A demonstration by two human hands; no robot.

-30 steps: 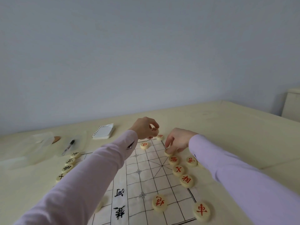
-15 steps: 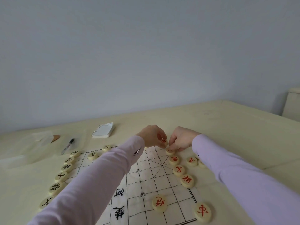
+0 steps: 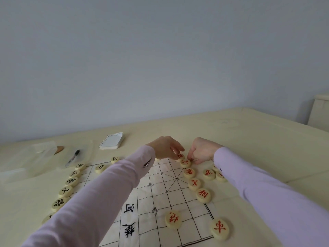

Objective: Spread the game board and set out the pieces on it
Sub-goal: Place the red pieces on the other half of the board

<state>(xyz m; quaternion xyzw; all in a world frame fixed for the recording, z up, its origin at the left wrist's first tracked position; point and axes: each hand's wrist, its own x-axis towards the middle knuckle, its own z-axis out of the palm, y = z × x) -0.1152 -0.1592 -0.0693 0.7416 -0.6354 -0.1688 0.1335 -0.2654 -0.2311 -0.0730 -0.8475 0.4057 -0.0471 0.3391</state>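
Note:
A white cloth game board (image 3: 160, 189) with black grid lines lies spread on the table. Round cream pieces with red characters run down its right edge (image 3: 194, 184); pieces with black characters line its left edge (image 3: 65, 191). My left hand (image 3: 166, 147) pinches a red-marked piece (image 3: 179, 155) at the board's far right corner. My right hand (image 3: 201, 150) is curled just beside it, its fingertips at the neighbouring red piece (image 3: 185, 163). Two more red pieces (image 3: 173, 219) (image 3: 220, 229) sit near me.
A spiral notepad (image 3: 112, 143) lies beyond the board. A pen (image 3: 73, 157) rests on clear plastic wrap (image 3: 35, 157) at the left. Loose red pieces (image 3: 208, 174) lie off the board by my right sleeve. A cream cabinet (image 3: 320, 111) stands far right.
My left hand carried a red piece to the right and lowered it at the far right corner. My right hand shifted slightly away along the edge. The view panned, showing more black pieces.

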